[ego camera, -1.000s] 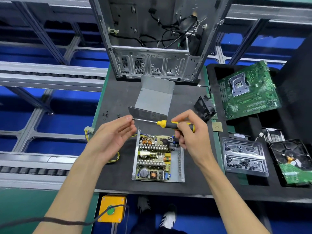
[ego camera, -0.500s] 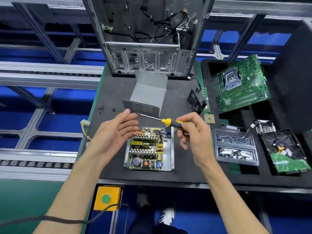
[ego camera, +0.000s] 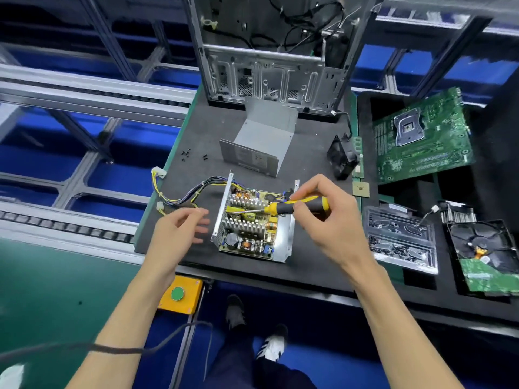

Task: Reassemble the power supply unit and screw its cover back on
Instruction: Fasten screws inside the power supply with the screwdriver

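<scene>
Screws [ego camera: 393,247] fill plastic tray [ego camera: 429,265]; right hand [ego camera: 328,220] grips screwdriver [ego camera: 292,206], left hand [ego camera: 179,231] relaxed.

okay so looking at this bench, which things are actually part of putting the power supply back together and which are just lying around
For the job:
open power supply unit
grey cover
screwdriver, held in the right hand
loose black screws
left hand, free

Lying about:
motherboard
hard drive
small black fan
computer case
clear parts tray
</scene>
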{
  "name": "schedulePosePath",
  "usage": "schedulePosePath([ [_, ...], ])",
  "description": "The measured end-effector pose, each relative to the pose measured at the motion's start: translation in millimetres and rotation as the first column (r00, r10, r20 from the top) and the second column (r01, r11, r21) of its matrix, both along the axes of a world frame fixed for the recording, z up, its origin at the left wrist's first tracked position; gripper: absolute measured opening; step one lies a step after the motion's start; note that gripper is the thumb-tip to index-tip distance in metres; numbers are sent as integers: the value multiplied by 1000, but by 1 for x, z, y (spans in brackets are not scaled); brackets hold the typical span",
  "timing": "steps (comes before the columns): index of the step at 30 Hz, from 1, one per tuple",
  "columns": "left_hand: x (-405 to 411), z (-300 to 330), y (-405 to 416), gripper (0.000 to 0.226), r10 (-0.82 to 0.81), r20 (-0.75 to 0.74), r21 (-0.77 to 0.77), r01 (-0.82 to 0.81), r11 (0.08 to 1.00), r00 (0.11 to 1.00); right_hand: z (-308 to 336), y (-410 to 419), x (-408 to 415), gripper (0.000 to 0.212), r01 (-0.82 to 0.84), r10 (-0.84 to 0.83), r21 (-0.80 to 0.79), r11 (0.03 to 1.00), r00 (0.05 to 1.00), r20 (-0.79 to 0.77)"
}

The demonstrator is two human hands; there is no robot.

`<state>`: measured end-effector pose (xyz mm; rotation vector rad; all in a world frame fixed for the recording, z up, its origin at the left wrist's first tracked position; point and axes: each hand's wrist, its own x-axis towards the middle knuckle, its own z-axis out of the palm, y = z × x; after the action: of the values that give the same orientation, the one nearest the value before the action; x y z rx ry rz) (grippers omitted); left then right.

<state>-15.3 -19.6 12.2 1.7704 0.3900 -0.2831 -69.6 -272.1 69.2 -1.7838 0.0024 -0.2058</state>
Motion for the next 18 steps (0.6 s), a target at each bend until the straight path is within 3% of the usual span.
schedulePosePath([
  [6,-18,-5,0,30,-33,-35,-76,31,997,999,-3,18,-1,9,-152,151,-55,987,988,-24],
  [18,-29,-21,6,35,-115,-54,-91,110,990,992,-28,53,-1,10,-220,265,-447,867,963,40],
])
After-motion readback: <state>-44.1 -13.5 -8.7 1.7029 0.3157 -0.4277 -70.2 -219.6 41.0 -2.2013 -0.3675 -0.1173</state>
